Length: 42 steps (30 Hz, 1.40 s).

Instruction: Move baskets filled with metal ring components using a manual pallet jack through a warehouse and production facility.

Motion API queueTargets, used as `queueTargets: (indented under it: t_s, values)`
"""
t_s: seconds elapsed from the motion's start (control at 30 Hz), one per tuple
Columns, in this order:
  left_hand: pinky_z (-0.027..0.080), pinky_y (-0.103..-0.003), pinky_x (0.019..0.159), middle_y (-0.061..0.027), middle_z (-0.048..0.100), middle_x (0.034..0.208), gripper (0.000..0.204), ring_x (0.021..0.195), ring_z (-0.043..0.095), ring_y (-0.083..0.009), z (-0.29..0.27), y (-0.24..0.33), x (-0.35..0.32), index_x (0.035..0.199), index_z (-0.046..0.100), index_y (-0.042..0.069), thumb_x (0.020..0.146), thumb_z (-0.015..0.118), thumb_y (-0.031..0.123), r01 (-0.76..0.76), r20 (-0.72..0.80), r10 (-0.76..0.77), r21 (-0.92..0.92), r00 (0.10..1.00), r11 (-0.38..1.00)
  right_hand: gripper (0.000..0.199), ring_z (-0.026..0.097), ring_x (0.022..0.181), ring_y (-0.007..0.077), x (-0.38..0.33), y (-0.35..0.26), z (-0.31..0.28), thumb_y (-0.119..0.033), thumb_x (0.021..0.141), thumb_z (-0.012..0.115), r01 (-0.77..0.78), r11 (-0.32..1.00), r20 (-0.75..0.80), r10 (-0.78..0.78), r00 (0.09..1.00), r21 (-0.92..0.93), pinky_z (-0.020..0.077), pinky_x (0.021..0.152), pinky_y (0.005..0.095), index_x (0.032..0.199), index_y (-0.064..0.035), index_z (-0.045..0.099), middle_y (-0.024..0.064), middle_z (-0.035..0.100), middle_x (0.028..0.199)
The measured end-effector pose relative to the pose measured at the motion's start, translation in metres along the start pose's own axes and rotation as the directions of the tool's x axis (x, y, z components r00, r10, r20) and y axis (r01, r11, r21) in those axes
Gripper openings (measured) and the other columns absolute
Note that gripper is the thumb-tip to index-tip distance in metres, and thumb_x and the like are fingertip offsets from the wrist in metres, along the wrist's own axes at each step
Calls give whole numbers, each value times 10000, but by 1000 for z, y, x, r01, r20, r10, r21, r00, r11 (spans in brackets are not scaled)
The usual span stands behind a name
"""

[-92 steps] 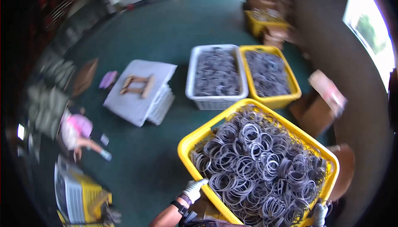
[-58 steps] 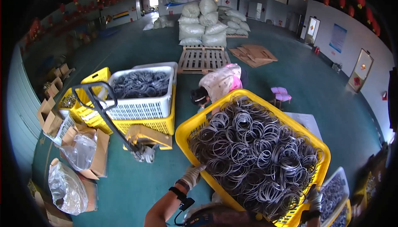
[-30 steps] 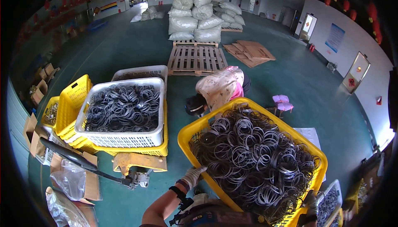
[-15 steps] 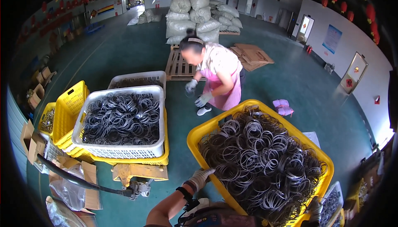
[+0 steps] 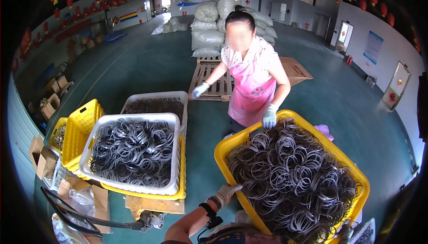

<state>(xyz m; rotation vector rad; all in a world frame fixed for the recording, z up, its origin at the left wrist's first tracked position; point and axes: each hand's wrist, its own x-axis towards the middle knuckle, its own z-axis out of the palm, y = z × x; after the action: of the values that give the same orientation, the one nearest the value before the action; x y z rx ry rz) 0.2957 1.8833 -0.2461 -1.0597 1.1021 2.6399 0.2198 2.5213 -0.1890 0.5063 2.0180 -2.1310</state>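
Observation:
A yellow plastic crate (image 5: 223,155) heaped with dark metal rings (image 5: 294,172) is at my front right. My left hand (image 5: 226,195), in a pale glove, is closed over the crate's left rim. At the near right corner, my right hand (image 5: 345,232) is gloved too and mostly cut off by shadow and the picture's edge; it is at the rim, its fingers hidden. Across from me a co-worker in a pink apron (image 5: 252,92) has one gloved hand (image 5: 269,117) at the crate's far left corner. The co-worker's other gloved hand (image 5: 200,90) hangs away from it.
On the left, a white crate (image 5: 129,190) of metal rings rests on a yellow crate over a pallet jack (image 5: 147,221). Behind it is another white crate (image 5: 178,96). Empty yellow crates (image 5: 80,130) and cardboard boxes (image 5: 42,157) stand further left. Wooden pallets (image 5: 209,81) and white sacks (image 5: 207,39) lie beyond.
The co-worker has straightened up and brought one hand to the crate's far corner. The whole view has shifted slightly; my left hand stays on the rim.

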Motion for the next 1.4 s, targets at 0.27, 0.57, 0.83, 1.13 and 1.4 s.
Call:
queueTargets:
  t_s: [0.27,0.57,0.83,1.13,1.4]
  values:
    - [471,-339,785,-62,621,971,379,881,582,-204,38,101,9,1067,556,20,765,710,189,-50,-119,57,67,991,997,252,473,438,126,138,-18,-45,-305,899,516,-7,999,76,11,997,-53,347,394,248,699,-151,521,-38,437,504]
    - [447,-264,647,-16,622,893,350,775,577,-148,-17,142,73,1021,576,72,754,722,245,-135,-181,138,32,974,990,242,440,424,113,194,-75,266,-296,897,522,155,987,124,-158,980,34,326,386,246,698,-157,515,-50,409,500]
    - [500,-262,657,-12,623,927,344,775,602,-142,-45,250,93,1071,557,61,779,703,172,-288,-177,260,-154,949,945,216,377,415,75,330,-67,262,-308,854,590,228,971,100,-221,970,-66,296,373,235,705,-173,511,-74,381,512]
    - [471,-240,561,8,607,837,326,701,576,-121,-101,332,132,1020,579,72,756,729,193,-510,-364,418,-204,832,836,184,398,425,63,447,-109,487,-296,825,613,277,949,324,-218,920,-148,303,371,225,731,-166,524,-74,411,524]
    - [541,-329,648,-44,603,824,245,695,596,-176,-150,358,135,980,561,35,772,690,49,-636,-659,228,-484,717,600,168,397,435,57,518,-194,781,-266,863,525,469,809,703,-102,704,-353,314,384,225,743,-148,522,-71,417,558]
